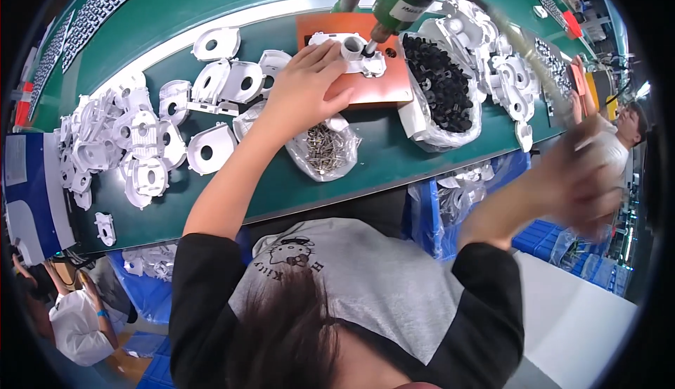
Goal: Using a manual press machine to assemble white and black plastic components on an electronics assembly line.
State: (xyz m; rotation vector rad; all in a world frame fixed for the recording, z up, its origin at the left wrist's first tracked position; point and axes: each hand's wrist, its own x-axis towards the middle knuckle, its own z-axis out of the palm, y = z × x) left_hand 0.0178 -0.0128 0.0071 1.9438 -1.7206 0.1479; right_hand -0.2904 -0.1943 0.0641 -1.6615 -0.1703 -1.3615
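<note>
My left hand (pixel 309 83) reaches over the work spot and presses a white plastic housing part (pixel 351 48) down from its left side, fingers together on it and thumb apart. The part has a round collar and lies on an orange-red plate (pixel 380 93). Right above it is the narrow tip of a green bench press (pixel 404 2). On the right, my right hand (pixel 583 178) is raised and smeared by motion, near the blurred end of a long rod (pixel 524 51) that slants from the press. Whether its fingers grip that rod cannot be made out.
Small black parts (pixel 439 83) fill a plastic-lined container right of the plate. Small metal pieces (pixel 323 150) lie in a clear bag nearer me. White housings (pixel 105 136) are heaped at left, more (pixel 510 79) at right. Blue crates (pixel 436 213) stand below the green table's (pixel 281 199) edge.
</note>
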